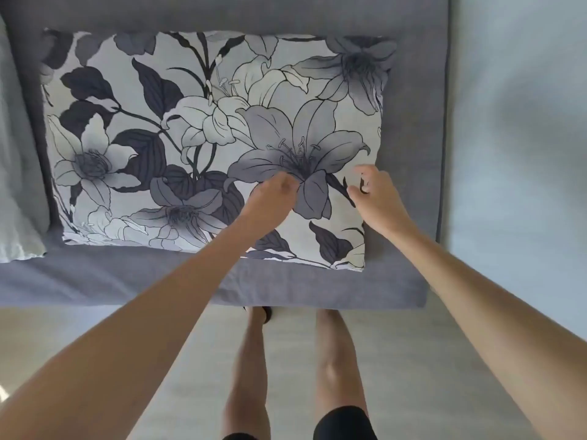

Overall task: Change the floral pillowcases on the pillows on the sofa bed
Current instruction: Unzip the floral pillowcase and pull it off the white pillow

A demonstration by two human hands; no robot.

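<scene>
A pillow in a grey, white and dark floral pillowcase [178, 122] lies flat on the grey sofa bed [317, 287]. My left hand [275, 196] rests on its lower middle with the fingers curled in, pinching the fabric. My right hand [374, 193] hovers over the pillow's right part, fingers bent and apart, holding nothing I can make out. Both arms reach in from below.
A pale grey-green pillow or cushion [16, 173] lies at the left edge of the sofa bed. The sofa's grey back [222, 14] runs along the top and its arm [416, 122] on the right. My bare legs stand on a light floor [95, 338].
</scene>
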